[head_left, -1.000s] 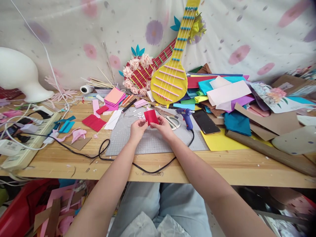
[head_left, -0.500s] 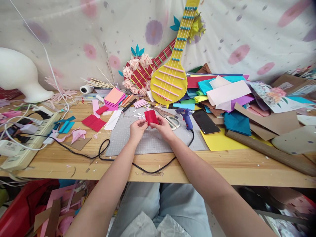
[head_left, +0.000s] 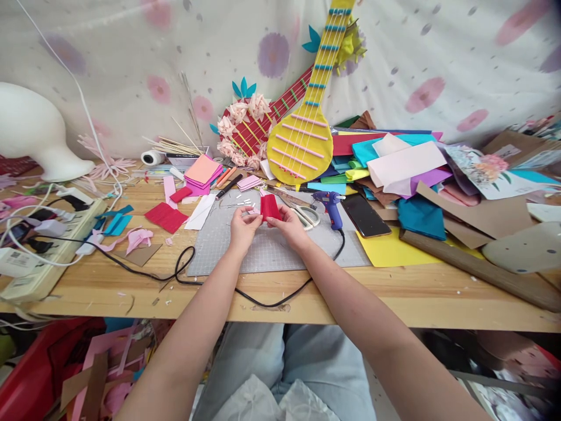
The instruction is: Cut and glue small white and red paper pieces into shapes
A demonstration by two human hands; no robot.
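A small piece of red crepe paper (head_left: 270, 207) is held up between both hands, over the grey cutting mat (head_left: 219, 257). My left hand (head_left: 243, 229) pinches its lower left edge. At its lower right, my right hand (head_left: 289, 227) grips it with thumb and fingers. Just right of that hand lie scissors (head_left: 308, 216) with pale handles, and beyond them a blue glue gun (head_left: 332, 207). Another red paper piece (head_left: 166, 217) rests on the table to the left, near a white strip (head_left: 200, 211).
A black phone (head_left: 366, 215) lies right of the mat, before a heap of coloured paper (head_left: 407, 164). The glue gun's black cord (head_left: 263, 305) loops along the front. A power strip (head_left: 52, 251) is at left. Yellow (head_left: 300, 146) and red (head_left: 249, 137) paper instruments lean behind.
The red paper between my hands has changed shape: it looks narrower at the top and more upright. Both hands stay in nearly the same place.
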